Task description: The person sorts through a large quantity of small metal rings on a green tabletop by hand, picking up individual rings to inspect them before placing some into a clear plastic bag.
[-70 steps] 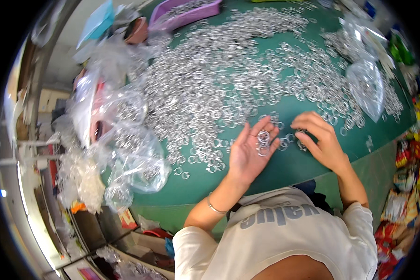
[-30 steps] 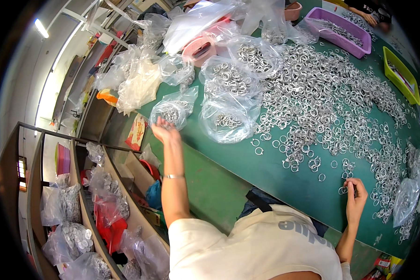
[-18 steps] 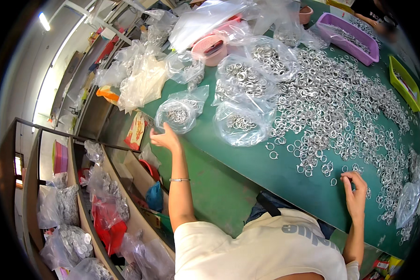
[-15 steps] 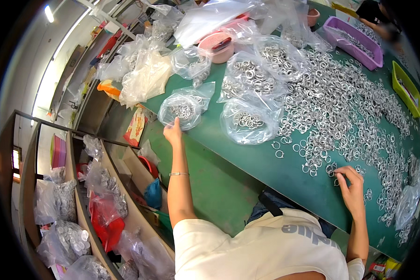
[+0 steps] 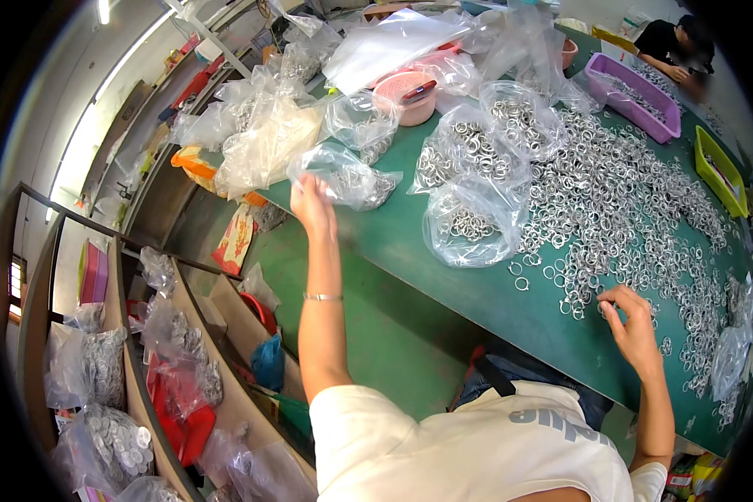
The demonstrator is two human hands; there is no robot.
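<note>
My left hand point(image 5: 313, 207) is at the table's left edge, its fingers closed on the rim of a clear plastic bag point(image 5: 336, 164). Small metal rings point(image 5: 375, 191) lie bunched in the far side of this tilted bag. On the right, my right hand point(image 5: 634, 328) rests at the near fringe of a wide spread of loose silvery rings point(image 5: 619, 201). Its thumb and forefinger come together around a metal ring point(image 5: 601, 308), partly covered by the fingertips. Between the hands, an open bag of rings point(image 5: 470, 224) sits on the green table point(image 5: 443, 284).
Fuller bags of rings point(image 5: 477, 142) stand behind, near a pink basket point(image 5: 405, 99). A purple tray point(image 5: 632, 96) and a green tray point(image 5: 719, 174) are at the far right, where another person point(image 5: 676, 50) sits. Shelves with bagged parts point(image 5: 176, 360) line the left side.
My left hand has moved farther away, and the bag it touches has tipped over, its rings sliding to the far side. My right hand stays by the loose rings. The view has shifted slightly.
</note>
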